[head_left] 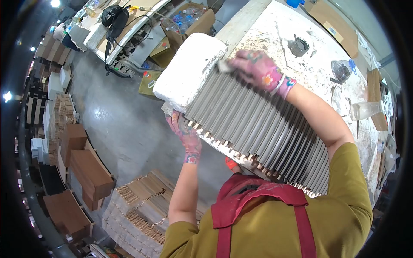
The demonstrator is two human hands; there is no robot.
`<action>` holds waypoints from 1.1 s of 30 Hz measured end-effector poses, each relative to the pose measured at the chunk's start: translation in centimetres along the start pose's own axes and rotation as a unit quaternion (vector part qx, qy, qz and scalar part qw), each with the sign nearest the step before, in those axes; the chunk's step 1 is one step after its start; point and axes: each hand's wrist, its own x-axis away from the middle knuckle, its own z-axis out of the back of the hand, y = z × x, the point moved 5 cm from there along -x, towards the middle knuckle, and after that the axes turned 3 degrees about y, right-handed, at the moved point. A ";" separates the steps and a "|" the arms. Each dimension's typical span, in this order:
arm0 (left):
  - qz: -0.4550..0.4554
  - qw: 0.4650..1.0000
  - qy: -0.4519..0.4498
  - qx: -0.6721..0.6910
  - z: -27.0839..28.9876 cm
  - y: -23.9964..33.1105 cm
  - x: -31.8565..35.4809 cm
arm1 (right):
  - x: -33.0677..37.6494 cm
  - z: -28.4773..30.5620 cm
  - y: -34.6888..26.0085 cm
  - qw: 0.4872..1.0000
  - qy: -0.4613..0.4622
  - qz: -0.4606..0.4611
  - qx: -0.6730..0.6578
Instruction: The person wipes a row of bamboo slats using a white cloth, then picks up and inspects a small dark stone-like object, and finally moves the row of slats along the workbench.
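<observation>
My right hand [260, 72], in a pink flowered glove, is closed on a small whitish pad [223, 66] at the far end of a row of grey slats [254, 118]. Motion blurs the pad, so its exact kind is unclear. The long, narrow slats lie side by side on the table, their pale wooden ends facing me. At the row's left end sits a large white block [189, 71] with rounded, rough edges. My left hand [185, 133], gloved alike, is by the block's lower corner and the slat ends. Its fingers look bent around something mostly hidden there.
On the white, stained table [275, 26] stand a dark round pot [298, 45], a clear bag [341, 71] and a clear bottle [365, 110]. Stacked wood strips [146, 200] lie lower left. Brown boxes [90, 172] stand farther left. A carton of bottles [189, 21] is behind.
</observation>
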 end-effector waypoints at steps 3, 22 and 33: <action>0.085 0.995 0.014 0.054 -0.4 0.9 -0.1 | 0.2 -0.8 0.0 0.999 -0.011 0.016 0.036; -0.053 0.984 -0.035 -0.166 1.0 1.7 -0.7 | -0.5 0.0 -0.7 0.999 0.011 0.039 -0.019; -0.263 0.879 -0.104 -0.383 -2.7 10.2 -1.0 | -1.8 -1.9 -1.4 0.983 -0.016 0.182 -0.025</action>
